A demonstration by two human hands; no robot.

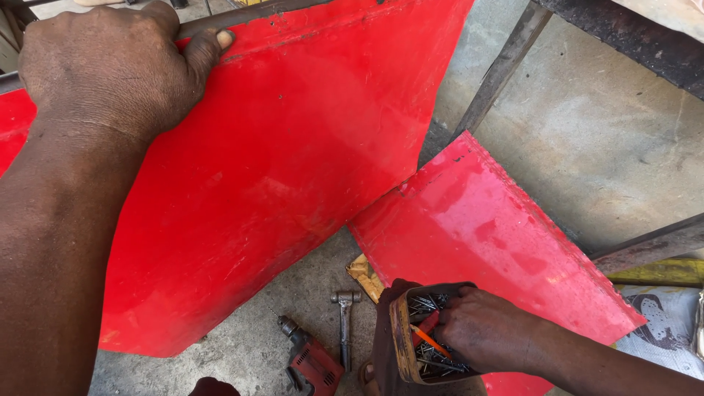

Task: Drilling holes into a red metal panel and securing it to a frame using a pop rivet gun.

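My left forearm fills the near left of the view, and my left hand [103, 62] is clamped over the top edge of a large red sheet [279, 169], fingers hooked behind it and hidden, thumb pressed flat against a dark metal bar [249, 15] that runs along that edge. The sheet is glossy painted metal, scuffed and scratched, its long side slanting from lower left up to upper right; its top is cut off by the frame.

Low on the right, my right hand [488, 330] reaches into a small rusty tin [402, 337] packed with thin grey nails or screws; the fingertips are buried, so I cannot tell what they pinch. A second red sheet [499, 235] lies flat behind the tin on the concrete floor [601, 125], pointing toward upper left.

Beside the tin lie a hammer-like tool [345, 323], its handle running toward me, and a red power drill [312, 363], partly cut off at the bottom edge.
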